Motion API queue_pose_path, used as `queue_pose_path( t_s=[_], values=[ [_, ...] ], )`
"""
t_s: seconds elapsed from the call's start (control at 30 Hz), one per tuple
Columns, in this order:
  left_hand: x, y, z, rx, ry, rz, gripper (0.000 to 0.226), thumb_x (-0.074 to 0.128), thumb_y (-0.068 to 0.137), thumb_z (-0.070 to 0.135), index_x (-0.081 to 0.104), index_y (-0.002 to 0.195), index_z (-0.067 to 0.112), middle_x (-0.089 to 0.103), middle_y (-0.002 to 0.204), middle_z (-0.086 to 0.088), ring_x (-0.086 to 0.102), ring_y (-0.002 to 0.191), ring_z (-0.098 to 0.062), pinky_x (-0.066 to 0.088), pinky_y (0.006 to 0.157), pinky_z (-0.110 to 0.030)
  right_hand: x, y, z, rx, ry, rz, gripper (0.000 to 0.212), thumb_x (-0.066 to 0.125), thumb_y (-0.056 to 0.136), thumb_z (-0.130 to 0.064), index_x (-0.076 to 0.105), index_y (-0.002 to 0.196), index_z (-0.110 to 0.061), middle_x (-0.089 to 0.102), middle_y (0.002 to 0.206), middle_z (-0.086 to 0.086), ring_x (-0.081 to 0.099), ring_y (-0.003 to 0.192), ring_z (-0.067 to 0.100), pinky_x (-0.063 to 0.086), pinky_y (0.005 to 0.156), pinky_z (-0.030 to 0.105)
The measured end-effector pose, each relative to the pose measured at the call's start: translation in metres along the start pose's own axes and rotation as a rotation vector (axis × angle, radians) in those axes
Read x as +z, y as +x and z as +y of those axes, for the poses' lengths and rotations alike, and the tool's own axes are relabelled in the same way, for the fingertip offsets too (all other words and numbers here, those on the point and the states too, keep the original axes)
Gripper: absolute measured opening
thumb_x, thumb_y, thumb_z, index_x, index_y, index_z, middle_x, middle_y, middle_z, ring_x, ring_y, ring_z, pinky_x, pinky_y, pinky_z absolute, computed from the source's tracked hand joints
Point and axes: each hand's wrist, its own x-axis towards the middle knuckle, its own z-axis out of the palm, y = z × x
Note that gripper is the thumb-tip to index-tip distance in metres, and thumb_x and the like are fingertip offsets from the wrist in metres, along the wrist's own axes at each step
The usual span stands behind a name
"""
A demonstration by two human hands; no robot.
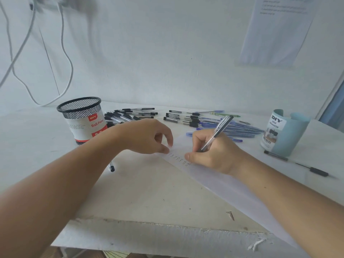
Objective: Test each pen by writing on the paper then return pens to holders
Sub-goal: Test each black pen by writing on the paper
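My right hand (214, 155) grips the pen (218, 130) in curled fingers (200, 140), its tip on the paper (232, 187) and its barrel slanting up-right; my left hand (147, 136) pinches the paper's corner.

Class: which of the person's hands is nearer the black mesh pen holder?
Left. The left hand holds the paper just right of the mesh holder; the right hand, gripping a pen, is farther right.
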Motion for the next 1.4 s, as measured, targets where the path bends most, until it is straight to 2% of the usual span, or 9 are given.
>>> queue_pose_path(
  t_s=[0.5, 0.73, 0.8, 0.97, 1.1, 1.27, 1.4],
  values=[
    [0.0005, 0.0024, -0.0028, 0.012, -0.012, -0.009, 0.012, 0.073, 0.091, 0.04, 0.07, 0.102, 0.044, 0.053, 0.062, 0.028, 0.05, 0.059, 0.002, 0.043, 0.068, -0.024, 0.0024, 0.0015, 0.003, 0.031, 0.002, -0.025, 0.04, 0.081, 0.081, -0.004, 0.046, 0.062, -0.001, 0.046, 0.059, 0.01, 0.038, 0.053, 0.015, 0.029, 0.053, 0.026],
    [0.0002, 0.002, -0.0028, 0.01, -0.012, -0.014, 0.012, 0.072, 0.092, 0.041, 0.07, 0.103, 0.044, 0.054, 0.062, 0.027, 0.05, 0.06, 0.001, 0.045, 0.07, -0.025, 0.0001, 0.0021, 0.0015, 0.036, -0.001, -0.022, 0.039, 0.081, 0.081, -0.004, 0.046, 0.065, 0.005, 0.048, 0.067, 0.03, 0.04, 0.057, 0.02, 0.03, 0.056, 0.029],
    [0.0003, 0.0018, -0.0026, 0.01, -0.01, -0.013, 0.012, 0.072, 0.092, 0.041, 0.07, 0.103, 0.044, 0.054, 0.062, 0.027, 0.051, 0.06, 0.001, 0.044, 0.068, -0.024, 0.0006, 0.0025, 0.0021, 0.041, -0.011, -0.02, 0.04, 0.081, 0.081, -0.004, 0.046, 0.064, 0.003, 0.046, 0.063, 0.025, 0.039, 0.056, 0.019, 0.029, 0.056, 0.028],
    [0.0003, 0.0022, -0.0029, 0.008, -0.007, -0.013, 0.012, 0.072, 0.092, 0.041, 0.07, 0.103, 0.044, 0.054, 0.061, 0.027, 0.05, 0.059, 0.002, 0.042, 0.068, -0.024, 0.0001, 0.0034, 0.0026, 0.033, -0.022, -0.025, 0.04, 0.082, 0.081, -0.005, 0.046, 0.064, 0.003, 0.05, 0.068, 0.03, 0.041, 0.056, 0.019, 0.031, 0.056, 0.029],
    [0.0007, 0.0028, -0.0026, 0.009, -0.006, -0.021, 0.011, 0.072, 0.092, 0.04, 0.069, 0.103, 0.044, 0.053, 0.06, 0.027, 0.05, 0.058, 0.002, 0.042, 0.067, -0.025, 0.0004, 0.0061, 0.0063, 0.06, 0.016, -0.023, 0.039, 0.081, 0.081, -0.004, 0.047, 0.064, 0.003, 0.048, 0.064, 0.016, 0.04, 0.058, 0.019, 0.029, 0.059, 0.03],
    [0.0005, 0.0015, -0.0019, 0.004, -0.007, -0.026, 0.011, 0.072, 0.093, 0.04, 0.069, 0.103, 0.044, 0.053, 0.061, 0.028, 0.05, 0.058, 0.002, 0.042, 0.068, -0.025, 0.0, 0.0062, 0.0068, 0.054, 0.014, -0.019, 0.039, 0.081, 0.08, -0.007, 0.047, 0.06, -0.006, 0.048, 0.067, 0.029, 0.04, 0.059, 0.02, 0.034, 0.064, 0.035],
    [0.0004, 0.0019, -0.002, 0.008, -0.005, -0.025, 0.011, 0.071, 0.093, 0.04, 0.069, 0.103, 0.044, 0.054, 0.061, 0.028, 0.05, 0.058, 0.002, 0.042, 0.068, -0.025, 0.0005, 0.0064, 0.0076, 0.078, 0.033, -0.014, 0.041, 0.08, 0.082, -0.005, 0.045, 0.061, -0.003, 0.046, 0.064, 0.015, 0.04, 0.059, 0.02, 0.031, 0.061, 0.032]
  ],
)
